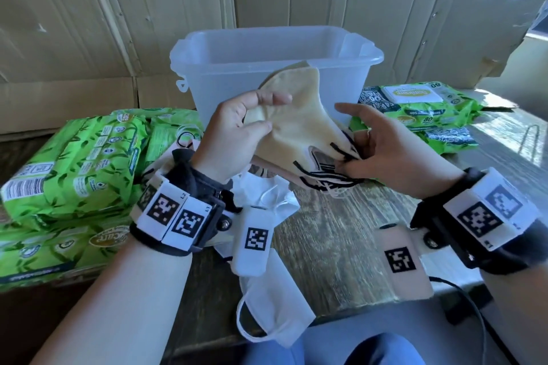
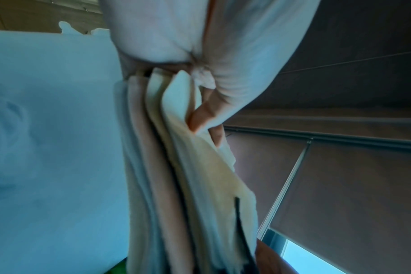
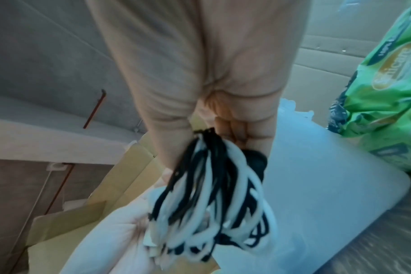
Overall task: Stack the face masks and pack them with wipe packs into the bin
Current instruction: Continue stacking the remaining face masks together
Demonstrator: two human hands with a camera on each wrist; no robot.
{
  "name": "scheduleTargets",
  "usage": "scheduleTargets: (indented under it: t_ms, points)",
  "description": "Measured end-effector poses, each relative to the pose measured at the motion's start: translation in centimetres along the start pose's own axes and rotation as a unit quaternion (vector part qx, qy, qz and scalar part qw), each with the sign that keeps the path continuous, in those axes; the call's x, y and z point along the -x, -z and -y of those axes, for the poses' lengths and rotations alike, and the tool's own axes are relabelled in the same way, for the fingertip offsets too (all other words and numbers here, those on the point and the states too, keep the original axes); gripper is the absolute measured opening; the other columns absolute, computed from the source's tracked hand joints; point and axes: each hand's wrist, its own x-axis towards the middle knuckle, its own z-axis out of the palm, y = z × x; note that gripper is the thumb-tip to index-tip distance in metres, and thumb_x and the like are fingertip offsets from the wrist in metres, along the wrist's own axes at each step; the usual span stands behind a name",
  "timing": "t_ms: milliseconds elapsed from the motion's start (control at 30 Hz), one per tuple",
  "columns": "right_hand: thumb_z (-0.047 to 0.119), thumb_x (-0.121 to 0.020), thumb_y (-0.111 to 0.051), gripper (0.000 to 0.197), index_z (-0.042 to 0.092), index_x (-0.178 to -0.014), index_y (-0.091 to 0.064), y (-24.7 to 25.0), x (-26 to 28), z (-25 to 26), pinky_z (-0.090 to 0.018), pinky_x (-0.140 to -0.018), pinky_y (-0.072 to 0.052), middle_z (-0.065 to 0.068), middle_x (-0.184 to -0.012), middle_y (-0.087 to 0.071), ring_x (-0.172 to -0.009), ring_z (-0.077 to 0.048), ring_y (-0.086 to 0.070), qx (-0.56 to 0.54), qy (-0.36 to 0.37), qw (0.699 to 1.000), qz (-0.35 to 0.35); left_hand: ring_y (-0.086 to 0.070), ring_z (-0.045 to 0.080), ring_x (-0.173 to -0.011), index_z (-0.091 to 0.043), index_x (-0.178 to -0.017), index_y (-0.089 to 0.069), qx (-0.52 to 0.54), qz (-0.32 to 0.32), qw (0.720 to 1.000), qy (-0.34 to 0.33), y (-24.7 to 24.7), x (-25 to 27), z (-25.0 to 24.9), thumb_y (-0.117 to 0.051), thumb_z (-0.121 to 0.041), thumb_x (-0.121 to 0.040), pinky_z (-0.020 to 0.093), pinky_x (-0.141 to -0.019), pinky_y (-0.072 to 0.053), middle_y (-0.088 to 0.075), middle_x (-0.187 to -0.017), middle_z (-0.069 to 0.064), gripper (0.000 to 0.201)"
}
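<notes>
Both hands hold up a stack of cloth face masks (image 1: 296, 124), cream on top, in front of the clear plastic bin (image 1: 275, 68). My left hand (image 1: 252, 124) pinches the stack's left end, thumb on top; the left wrist view shows the layered mask edges (image 2: 176, 166) gripped there. My right hand (image 1: 360, 142) grips the bunch of black and white ear loops (image 3: 211, 185) at the right end, index finger extended. White masks (image 1: 267, 195) lie on the table under the hands, another white mask (image 1: 275, 314) at the front edge. Green wipe packs lie left (image 1: 74, 166) and right (image 1: 421, 109) of the bin.
Cardboard sheets (image 1: 118, 9) form a wall behind the bin. The wooden table (image 1: 341, 231) shows bare between the hands and the front edge. A black cable (image 1: 474, 305) runs off the front right.
</notes>
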Motion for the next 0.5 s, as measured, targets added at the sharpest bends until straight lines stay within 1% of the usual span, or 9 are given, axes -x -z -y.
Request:
scheduleTargets:
  t_ms: [100, 167, 200, 233, 300, 367, 400, 467, 500]
  points:
    - [0.001, -0.069, -0.077, 0.088, 0.036, -0.136, -0.033, 0.4, 0.3, 0.0, -0.025, -0.057, -0.041, -0.013, -0.078, -0.058, -0.062, -0.015, -0.049, -0.04, 0.047, 0.998, 0.006, -0.06, -0.002, -0.087, -0.026, -0.085, -0.066, -0.004, -0.029, 1.0, 0.001, -0.4, -0.6, -0.3, -0.047, 0.013, -0.078, 0.012, -0.072, -0.046, -0.067, -0.092, -0.014, 0.045]
    - [0.035, -0.062, -0.083, 0.087, 0.053, -0.129, -0.032, 1.0, 0.5, 0.4, -0.029, -0.071, -0.049, -0.003, -0.094, -0.059, -0.078, -0.016, -0.057, -0.079, 0.097, 0.992, 0.004, -0.058, 0.012, -0.076, -0.027, -0.08, -0.067, -0.011, -0.023, 1.0, -0.004, -0.9, -0.7, -0.6, -0.047, 0.004, -0.073, 0.022, -0.064, -0.046, -0.069, -0.084, 0.0, 0.038]
    - [0.048, -0.064, -0.078, 0.08, 0.055, -0.129, -0.032, 1.3, 0.6, 0.6, -0.032, -0.082, -0.048, 0.001, -0.106, -0.058, -0.092, -0.014, -0.058, -0.065, 0.121, 0.99, 0.014, -0.053, 0.019, -0.068, -0.029, -0.078, -0.067, -0.015, -0.004, 1.0, -0.005, -1.3, -0.8, -0.7, -0.045, 0.0, -0.07, 0.025, -0.058, -0.041, -0.068, -0.08, 0.007, 0.037]
    - [0.053, -0.069, -0.072, 0.072, 0.051, -0.13, -0.035, 1.3, 0.8, 0.8, -0.032, -0.091, -0.046, 0.01, -0.114, -0.055, -0.102, -0.011, -0.055, -0.031, 0.14, 0.989, 0.031, -0.048, 0.02, -0.06, -0.028, -0.078, -0.067, -0.022, 0.023, 0.999, -0.007, -1.6, -0.8, -0.8, -0.044, -0.001, -0.07, 0.025, -0.053, -0.036, -0.067, -0.075, 0.006, 0.037]
    - [0.038, -0.079, -0.065, 0.049, 0.04, -0.124, -0.045, 1.1, 1.0, 0.9, -0.027, -0.097, -0.04, 0.025, -0.112, -0.052, -0.107, -0.003, -0.051, 0.022, 0.16, 0.985, 0.064, -0.041, 0.013, -0.049, -0.026, -0.079, -0.066, -0.04, 0.072, 0.997, -0.009, -2.0, -1.1, -1.0, -0.045, 0.006, -0.073, 0.021, -0.046, -0.031, -0.063, -0.063, -0.01, 0.039]
    - [0.018, -0.081, -0.061, 0.038, 0.039, -0.112, -0.051, 1.1, 0.9, 0.3, -0.029, -0.092, -0.044, 0.017, -0.108, -0.057, -0.102, -0.01, -0.056, 0.03, 0.145, 0.986, 0.08, -0.046, 0.013, -0.048, -0.026, -0.079, -0.066, -0.054, 0.095, 0.994, -0.015, -2.1, -1.7, -1.0, -0.044, 0.01, -0.075, 0.02, -0.049, -0.036, -0.063, -0.061, -0.013, 0.042]
    - [0.014, -0.079, -0.059, 0.038, 0.039, -0.107, -0.053, 1.2, 0.8, -0.1, -0.032, -0.087, -0.047, 0.011, -0.104, -0.06, -0.095, -0.015, -0.059, 0.029, 0.135, 0.987, 0.082, -0.05, 0.024, -0.052, -0.029, -0.078, -0.067, -0.061, 0.106, 0.992, -0.015, -2.1, -2.1, -1.0, -0.044, 0.007, -0.075, 0.023, -0.055, -0.039, -0.065, -0.065, -0.008, 0.043]
    - [0.012, -0.076, -0.059, 0.036, 0.04, -0.099, -0.052, 1.7, 0.5, -0.6, -0.043, -0.08, -0.051, 0.006, -0.097, -0.064, -0.084, -0.025, -0.061, 0.039, 0.119, 0.989, 0.079, -0.05, 0.032, -0.055, -0.031, -0.079, -0.068, -0.067, 0.115, 0.991, -0.013, -2.2, -2.7, -1.1, -0.044, 0.004, -0.074, 0.027, -0.057, -0.04, -0.067, -0.073, -0.001, 0.043]
    - [0.013, -0.075, -0.059, 0.037, 0.041, -0.097, -0.052, 1.9, 0.2, -0.6, -0.048, -0.079, -0.051, 0.005, -0.096, -0.065, -0.082, -0.029, -0.061, 0.047, 0.111, 0.99, 0.078, -0.049, 0.027, -0.053, -0.03, -0.081, -0.067, -0.064, 0.122, 0.99, -0.007, -2.2, -3.2, -1.1, -0.044, 0.006, -0.075, 0.024, -0.055, -0.039, -0.067, -0.071, -0.005, 0.043]
